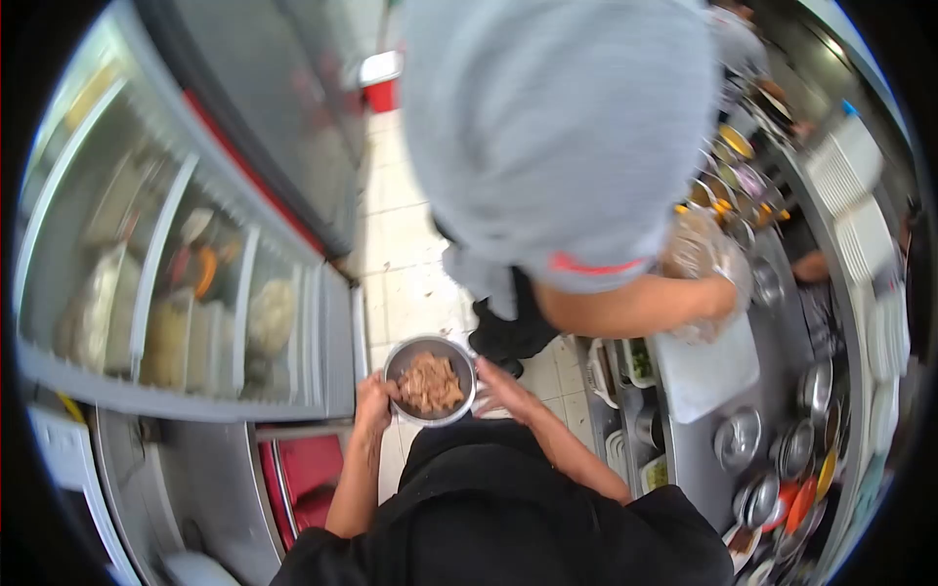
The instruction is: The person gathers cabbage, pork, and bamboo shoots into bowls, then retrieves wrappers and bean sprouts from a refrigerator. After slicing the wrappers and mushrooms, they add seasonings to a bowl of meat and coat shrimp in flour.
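A round metal bowl (469,363) is in front of my body, holding light brown chunks that look like cut meat (428,383). My left hand (374,400) grips its left rim, thumb over the edge. On the opposite side, my right hand (503,391) has its fingers stretched out and apart, fingertips right at the rim. Below the bowl are the tiled floor and my dark apron.
A co-worker in a grey shirt (567,127) stands close ahead, one arm over a plastic bag (699,273) by a white cutting board (708,371). Left is a glass-door fridge (186,254). Metal bowls (738,438) and stacked plates (865,239) line the right counter.
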Available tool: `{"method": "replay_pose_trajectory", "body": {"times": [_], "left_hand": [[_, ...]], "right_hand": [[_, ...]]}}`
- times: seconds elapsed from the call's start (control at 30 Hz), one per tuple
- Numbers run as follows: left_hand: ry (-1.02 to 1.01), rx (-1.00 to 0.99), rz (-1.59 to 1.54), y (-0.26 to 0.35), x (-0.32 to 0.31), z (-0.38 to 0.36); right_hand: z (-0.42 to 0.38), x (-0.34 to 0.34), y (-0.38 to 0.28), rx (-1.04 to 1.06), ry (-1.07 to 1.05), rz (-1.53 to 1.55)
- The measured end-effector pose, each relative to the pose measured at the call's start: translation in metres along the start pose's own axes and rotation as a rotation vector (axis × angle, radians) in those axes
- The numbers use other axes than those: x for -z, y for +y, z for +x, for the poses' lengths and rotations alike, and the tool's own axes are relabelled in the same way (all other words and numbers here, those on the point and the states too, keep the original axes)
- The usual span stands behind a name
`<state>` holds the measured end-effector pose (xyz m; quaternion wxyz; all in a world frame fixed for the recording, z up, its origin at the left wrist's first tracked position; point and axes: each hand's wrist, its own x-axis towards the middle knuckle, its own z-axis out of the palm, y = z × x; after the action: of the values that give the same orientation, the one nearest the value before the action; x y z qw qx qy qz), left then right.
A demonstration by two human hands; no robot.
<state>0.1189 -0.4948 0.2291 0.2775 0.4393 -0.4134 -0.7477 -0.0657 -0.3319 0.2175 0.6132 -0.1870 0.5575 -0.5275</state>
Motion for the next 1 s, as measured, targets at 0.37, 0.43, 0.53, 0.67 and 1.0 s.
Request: {"method": "replay_pose_trajectory", "body": {"times": [0.37, 0.43, 0.53, 0.67, 1.0], "left_hand": [[0.236, -0.26, -0.104, 0.072, 0.067, 0.002], [0.214, -0.287, -0.12, 0.075, 0.066, 0.035], [0.193, -0.175, -0.19, 0.086, 0.05, 0.055], [0.136, -0.099, -0.226, 0.093, 0.004, 0.128], [0.057, -0.054, -0.141, 0.132, -0.084, 0.273]], "right_hand": [[0.07, -0.03, -0.058, 0.002, 0.135, -0.122], [0.075, -0.027, -0.068, -0.002, 0.187, -0.097], [0.064, -0.021, -0.058, -0.063, 0.304, -0.141], [0.07, -0.005, -0.055, -0.049, 0.356, -0.205], [0.134, -0.001, -0.081, 0.129, 0.467, -0.231]]}}
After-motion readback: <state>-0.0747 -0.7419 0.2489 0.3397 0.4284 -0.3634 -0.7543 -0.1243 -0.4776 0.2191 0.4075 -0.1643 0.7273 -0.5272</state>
